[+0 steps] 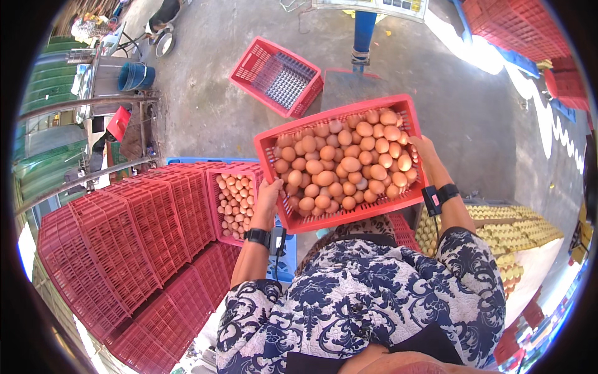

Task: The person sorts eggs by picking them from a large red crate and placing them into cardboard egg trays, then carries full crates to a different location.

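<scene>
A red plastic crate [352,214] full of loose brown eggs [350,164] is held up in front of my body, tilted a little. My left hand [267,198] grips its left end wall, the thumb over the rim. At the opposite end my right hand [424,152] grips the wall, with fingertips showing through the slots on the inside. Just left of my left hand stands another pinkish-red crate [258,174] with brown eggs [236,201] in it. Beyond the held crate, a further red crate [303,100] on the floor contains grey egg trays or a patterned liner.
Tall stacks of red crates [135,233] fill the left side. A platform scale [345,86] with a blue post [364,35] stands ahead. Egg trays [509,231] are piled at the right. A blue bucket [135,76] and an animal [164,16] beside a metal bowl [165,45] are farther off.
</scene>
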### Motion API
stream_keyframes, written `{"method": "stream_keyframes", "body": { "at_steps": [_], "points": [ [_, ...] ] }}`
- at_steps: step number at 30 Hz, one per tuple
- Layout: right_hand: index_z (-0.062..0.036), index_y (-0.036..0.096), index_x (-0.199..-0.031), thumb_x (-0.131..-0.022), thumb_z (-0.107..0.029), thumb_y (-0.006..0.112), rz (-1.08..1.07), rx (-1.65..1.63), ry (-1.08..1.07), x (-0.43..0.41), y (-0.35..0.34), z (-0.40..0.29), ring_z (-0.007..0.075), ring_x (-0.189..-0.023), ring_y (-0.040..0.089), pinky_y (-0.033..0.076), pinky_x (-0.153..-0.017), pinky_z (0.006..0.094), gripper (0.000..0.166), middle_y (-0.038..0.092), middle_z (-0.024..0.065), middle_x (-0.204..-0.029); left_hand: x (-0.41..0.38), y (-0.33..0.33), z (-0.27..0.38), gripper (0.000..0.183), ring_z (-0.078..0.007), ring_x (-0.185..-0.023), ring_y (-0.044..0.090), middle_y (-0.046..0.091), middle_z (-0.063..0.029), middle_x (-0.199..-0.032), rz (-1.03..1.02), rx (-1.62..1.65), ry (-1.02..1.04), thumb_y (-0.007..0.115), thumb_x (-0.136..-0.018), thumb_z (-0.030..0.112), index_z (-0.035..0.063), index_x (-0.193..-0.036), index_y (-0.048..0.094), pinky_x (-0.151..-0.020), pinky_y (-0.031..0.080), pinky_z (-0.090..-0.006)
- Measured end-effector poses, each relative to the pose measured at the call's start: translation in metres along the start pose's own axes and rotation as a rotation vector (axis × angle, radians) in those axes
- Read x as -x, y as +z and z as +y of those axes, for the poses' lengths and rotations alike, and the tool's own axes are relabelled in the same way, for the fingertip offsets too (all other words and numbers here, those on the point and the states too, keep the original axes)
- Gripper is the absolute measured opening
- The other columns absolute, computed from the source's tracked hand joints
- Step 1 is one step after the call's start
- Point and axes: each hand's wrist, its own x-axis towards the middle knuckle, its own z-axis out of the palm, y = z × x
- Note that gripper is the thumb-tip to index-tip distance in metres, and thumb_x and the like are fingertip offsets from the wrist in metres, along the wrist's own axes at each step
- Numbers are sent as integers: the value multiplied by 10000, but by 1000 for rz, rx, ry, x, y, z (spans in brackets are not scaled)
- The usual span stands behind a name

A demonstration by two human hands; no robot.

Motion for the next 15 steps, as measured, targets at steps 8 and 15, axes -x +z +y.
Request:
{"method": "stream_keyframes", "body": {
  "at_steps": [8,15],
  "points": [
    [-176,532,-711,-912,-294,626,-42,-263,-35,-36,-20,64,84,-436,430,336,-394,242,252,463,-56,-562,-119,12,-38,244,-99,-708,552,627,22,-858,-114,-185,72,607,-862,93,51,-1100,640,-605,472,-264],
    [-97,556,-921,-841,-174,622,206,-372,27,-56,-24,103,125,-390,431,354,-358,265,130,473,-20,-557,-145,55,1,249,-109,-644,525,593,-7,-785,-130,-259,36,610,-829,104,25,-1065,618,-565,445,-280]
  ]
}}
